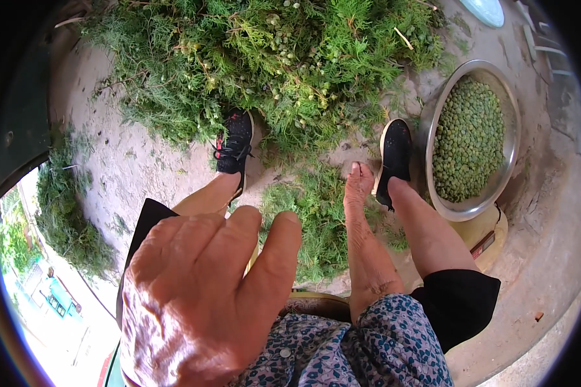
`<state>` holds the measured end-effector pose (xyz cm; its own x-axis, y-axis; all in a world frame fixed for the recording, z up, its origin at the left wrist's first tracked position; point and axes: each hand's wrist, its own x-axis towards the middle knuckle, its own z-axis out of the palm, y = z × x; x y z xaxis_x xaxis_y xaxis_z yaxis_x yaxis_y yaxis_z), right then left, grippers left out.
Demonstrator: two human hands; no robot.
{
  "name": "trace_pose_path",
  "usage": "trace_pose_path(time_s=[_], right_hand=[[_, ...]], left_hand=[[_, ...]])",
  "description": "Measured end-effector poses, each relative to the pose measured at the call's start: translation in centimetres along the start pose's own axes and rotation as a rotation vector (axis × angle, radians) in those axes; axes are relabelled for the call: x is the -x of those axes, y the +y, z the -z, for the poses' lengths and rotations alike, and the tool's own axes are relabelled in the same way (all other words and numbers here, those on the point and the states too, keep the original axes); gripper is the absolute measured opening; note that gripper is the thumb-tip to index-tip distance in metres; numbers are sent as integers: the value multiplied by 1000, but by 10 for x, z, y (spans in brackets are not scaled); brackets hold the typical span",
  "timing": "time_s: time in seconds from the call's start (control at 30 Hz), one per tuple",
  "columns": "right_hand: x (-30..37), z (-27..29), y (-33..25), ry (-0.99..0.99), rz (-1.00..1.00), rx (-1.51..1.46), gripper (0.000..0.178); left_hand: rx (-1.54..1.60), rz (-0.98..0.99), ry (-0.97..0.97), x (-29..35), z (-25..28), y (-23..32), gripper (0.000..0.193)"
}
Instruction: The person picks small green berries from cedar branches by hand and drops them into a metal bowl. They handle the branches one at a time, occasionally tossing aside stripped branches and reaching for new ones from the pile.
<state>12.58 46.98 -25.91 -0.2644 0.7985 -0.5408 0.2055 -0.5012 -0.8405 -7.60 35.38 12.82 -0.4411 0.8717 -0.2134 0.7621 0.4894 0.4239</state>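
Note:
My left hand (200,290) is raised close to the camera, its back toward me. The thumb stands apart from the index finger, the other fingers bend away, and I see nothing held. Lower down, my right hand (358,184) hangs between my legs beside my right shoe, its fingers drawn together. Whatever they may hold is hidden or too small to make out. Green conifer sprigs (310,222) lie on the ground just left of that hand. Beyond my feet spreads a big heap of leafy conifer branches (258,64), with small pale green cones among them.
To my right, a metal basin (511,142) full of small green cones (468,142) rests above a yellowish base with a small display (483,245). My black shoes (234,142) stand at the heap's near edge. More cut greenery (71,219) lies at left. A light-blue round object (487,9) is far right.

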Motion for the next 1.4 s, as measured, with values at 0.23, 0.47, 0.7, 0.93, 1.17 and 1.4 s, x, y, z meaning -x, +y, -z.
trace_pose_path(time_s=[0.23,0.47,0.7,0.93,1.17,1.4], right_hand=[[10,-13,-10,-98,470,739,10],[28,-2,-4,-19,9,1229,8],[21,10,8,68,275,804,7],[6,1,12,1,288,1020,9],[-31,-24,-1,-12,321,683,15],[-16,-40,-1,-73,458,774,16]], left_hand=[[-22,-29,-14,2,-4,-2,50],[-59,-9,-74,4,4,2,49],[15,-21,-117,-5,6,12,47],[-1,-57,-173,-7,3,12,49],[-15,-111,-155,-2,-1,5,43],[-52,-95,-217,-9,4,12,40]])
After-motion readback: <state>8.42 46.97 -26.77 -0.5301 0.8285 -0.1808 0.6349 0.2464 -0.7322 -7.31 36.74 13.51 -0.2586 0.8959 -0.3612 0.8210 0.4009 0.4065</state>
